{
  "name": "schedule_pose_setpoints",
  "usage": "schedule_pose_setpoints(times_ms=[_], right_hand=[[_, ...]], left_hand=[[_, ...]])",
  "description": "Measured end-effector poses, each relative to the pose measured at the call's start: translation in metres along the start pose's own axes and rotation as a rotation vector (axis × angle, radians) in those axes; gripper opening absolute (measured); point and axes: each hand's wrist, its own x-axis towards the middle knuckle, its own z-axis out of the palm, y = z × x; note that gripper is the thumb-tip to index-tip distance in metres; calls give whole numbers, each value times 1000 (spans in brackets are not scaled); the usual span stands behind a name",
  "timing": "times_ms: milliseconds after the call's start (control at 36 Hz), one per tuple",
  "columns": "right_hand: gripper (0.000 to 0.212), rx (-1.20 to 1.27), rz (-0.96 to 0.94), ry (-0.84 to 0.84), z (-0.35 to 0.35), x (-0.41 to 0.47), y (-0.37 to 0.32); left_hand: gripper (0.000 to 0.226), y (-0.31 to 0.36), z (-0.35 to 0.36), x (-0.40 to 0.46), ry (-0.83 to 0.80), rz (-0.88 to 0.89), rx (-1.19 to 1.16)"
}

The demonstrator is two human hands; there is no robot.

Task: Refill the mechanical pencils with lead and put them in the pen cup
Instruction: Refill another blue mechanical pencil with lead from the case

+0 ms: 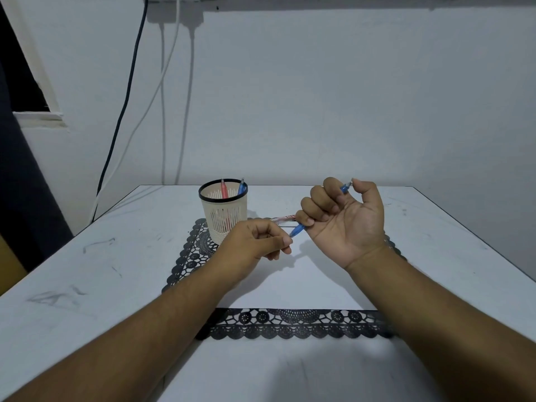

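- I judge I'm mid-refill on a blue mechanical pencil, held in the air just right of the pen cup and nearer to me than it.
- My right hand is turned palm up, fingers curled round the pencil's barrel; one end pokes out past the thumb at the top, the other slopes down toward my left hand.
- My left hand is narrowed to a pinch at the pencil's lower end; whether a lead sits between thumb and forefinger is too small to tell.
- The cup stands on the far left corner of the lace-edged mat and already holds a red pencil and a blue pencil, both upright.
- Another red pencil lies flat on the mat just right of the cup, partly hidden behind my right fingers.
- Next, I think, calls for a steady line-up at that end, then a short carry left to drop the pencil into the cup.
- Both forearms reach in from the near edge of the table.
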Motion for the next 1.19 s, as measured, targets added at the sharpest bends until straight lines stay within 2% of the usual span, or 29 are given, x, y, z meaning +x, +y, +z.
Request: schedule_pose_setpoints(times_ms=[1194], right_hand=[[32, -38, 38, -48, 1, 0, -5]], left_hand=[[6, -1, -1, 1, -25, 26, 69]])
